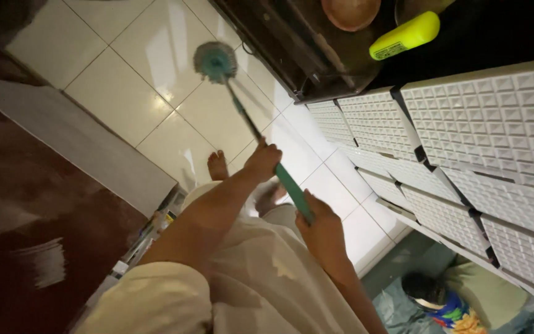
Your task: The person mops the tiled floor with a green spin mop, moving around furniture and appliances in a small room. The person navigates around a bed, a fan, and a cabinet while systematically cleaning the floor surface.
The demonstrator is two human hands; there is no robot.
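Note:
I hold a mop by its teal handle (pixel 290 184) with both hands. My left hand (pixel 261 162) grips the handle farther down, toward the mop's head. My right hand (pixel 320 227) grips the upper end, close to my body. The round teal-and-grey mop head (pixel 216 62) rests on the white tiled floor (pixel 125 74) ahead of me. My bare foot (pixel 217 165) stands on the tiles just behind the left hand. A loose cream garment (pixel 261 278) covers my body at the bottom of the view.
White cabinet fronts with a raised square pattern (pixel 495 130) run along the right. Above them a yellow bottle (pixel 406 36) and a brown bowl (pixel 350 11) sit on a dark surface. A dark brown panel (pixel 26 216) stands at left. Bags and cloth (pixel 446 303) lie bottom right.

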